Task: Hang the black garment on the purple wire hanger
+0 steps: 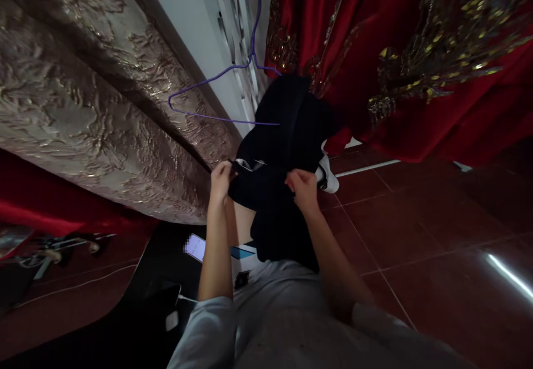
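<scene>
In the head view, the left hand [220,179] and the right hand [303,187] each grip the upper edge of a dark navy cloth garment [283,158], held up in front of the body. Just above it hangs a thin purple wire hanger [216,77], against a white wall [187,3]. A beige embossed curtain [91,108] fills the left; a red gold-embroidered drape [416,52] hangs right. A lit phone [195,246] lies below, beside glossy red floor tiles [416,236].

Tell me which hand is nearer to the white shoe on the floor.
Right. The right hand grips the dark garment just beside the white shoe; the left hand grips its far edge.
</scene>
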A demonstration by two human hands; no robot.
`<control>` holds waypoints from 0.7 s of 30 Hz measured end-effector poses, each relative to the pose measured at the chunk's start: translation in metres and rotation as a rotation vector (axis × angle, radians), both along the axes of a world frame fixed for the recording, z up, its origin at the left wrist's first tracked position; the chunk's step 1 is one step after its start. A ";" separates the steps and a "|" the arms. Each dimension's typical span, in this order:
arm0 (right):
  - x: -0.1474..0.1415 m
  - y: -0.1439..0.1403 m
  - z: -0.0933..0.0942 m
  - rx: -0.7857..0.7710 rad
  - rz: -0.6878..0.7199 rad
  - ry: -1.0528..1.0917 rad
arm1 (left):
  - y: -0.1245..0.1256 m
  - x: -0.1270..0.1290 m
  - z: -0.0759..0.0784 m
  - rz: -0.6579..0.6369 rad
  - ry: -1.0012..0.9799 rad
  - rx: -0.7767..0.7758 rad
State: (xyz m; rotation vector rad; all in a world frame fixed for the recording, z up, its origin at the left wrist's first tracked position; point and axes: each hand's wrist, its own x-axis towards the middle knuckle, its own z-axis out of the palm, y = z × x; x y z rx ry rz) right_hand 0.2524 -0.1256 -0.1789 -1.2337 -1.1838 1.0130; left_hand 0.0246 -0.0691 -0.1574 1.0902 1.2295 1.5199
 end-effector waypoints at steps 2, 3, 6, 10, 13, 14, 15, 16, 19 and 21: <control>0.019 -0.002 -0.022 -0.068 0.008 -0.086 | -0.007 0.009 0.007 -0.088 0.070 0.009; 0.026 -0.003 -0.028 -0.094 0.031 -0.132 | -0.010 0.014 0.014 -0.131 0.122 0.043; 0.034 -0.006 -0.021 -0.114 0.060 -0.243 | -0.023 0.030 0.045 -0.233 0.307 0.244; 0.018 -0.013 0.025 0.169 0.152 -0.296 | -0.047 0.059 0.083 -0.307 0.357 0.451; -0.001 -0.011 0.063 0.276 0.384 -0.183 | -0.054 0.074 0.100 -0.353 0.339 0.509; -0.006 -0.008 0.075 0.249 0.441 -0.124 | -0.052 0.075 0.103 -0.347 0.348 0.521; -0.010 -0.005 0.085 0.210 0.473 -0.060 | -0.049 0.075 0.105 -0.335 0.362 0.529; -0.013 -0.001 0.094 0.166 0.488 0.012 | -0.044 0.072 0.107 -0.332 0.377 0.524; -0.013 0.011 0.118 -0.002 0.484 0.259 | -0.027 0.056 0.106 -0.449 0.305 0.403; -0.008 0.016 0.130 -0.087 0.465 0.353 | -0.022 0.042 0.102 -0.594 0.214 0.242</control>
